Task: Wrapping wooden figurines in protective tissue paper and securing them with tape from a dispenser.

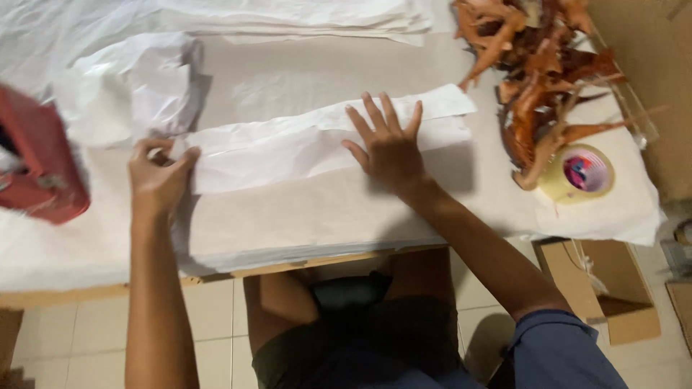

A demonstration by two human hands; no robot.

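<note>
A long bundle wrapped in white tissue paper (288, 144) lies across a stack of paper sheets (288, 216) on the table. My left hand (155, 176) pinches the bundle's left end, fingers folded over the paper. My right hand (389, 144) rests flat on the right part of the bundle, fingers spread wide and pressing it down. What lies inside the wrapping is hidden.
A pile of orange-brown carved wooden pieces (540, 79) sits at the back right. Beside it is a roll of tape (580, 173). A red tape dispenser (36, 166) is at the left, crumpled white paper (137, 83) behind it. An open cardboard box (613, 288) stands on the tiled floor.
</note>
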